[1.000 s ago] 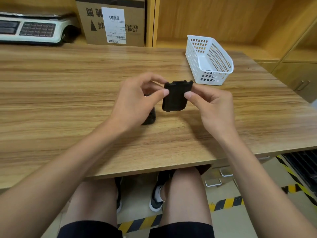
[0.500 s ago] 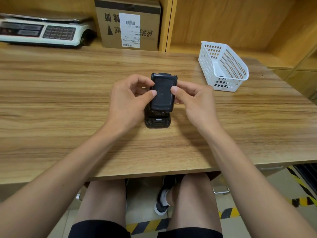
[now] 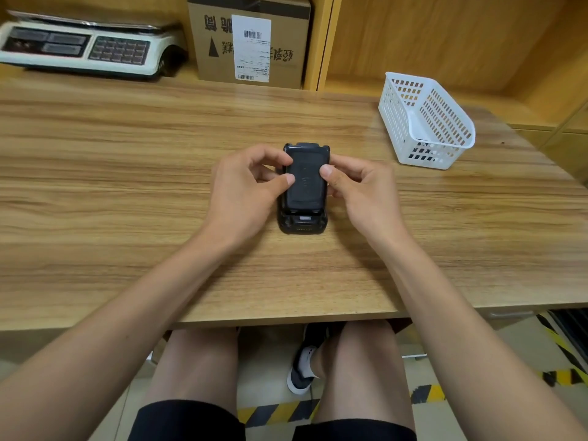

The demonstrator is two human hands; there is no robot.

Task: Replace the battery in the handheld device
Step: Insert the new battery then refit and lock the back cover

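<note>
A black handheld device (image 3: 304,222) lies face down at the middle of the wooden table (image 3: 127,192). A black battery pack (image 3: 306,183) rests flat in the device's back, its near end short of the device's bottom edge. My left hand (image 3: 245,192) grips the pack's left side, thumb on its top face. My right hand (image 3: 359,189) grips the right side, thumb also pressing on top. The fingers hide the device's sides.
A white perforated plastic basket (image 3: 426,122) stands at the table's far right. On the shelf behind are a weighing scale (image 3: 86,47) at the left and a cardboard box (image 3: 251,39) with a label. My knees are below the near table edge.
The battery pack went from being held upright above the table to lying flat in the back of the device. Both hands came down with it and now press on it.
</note>
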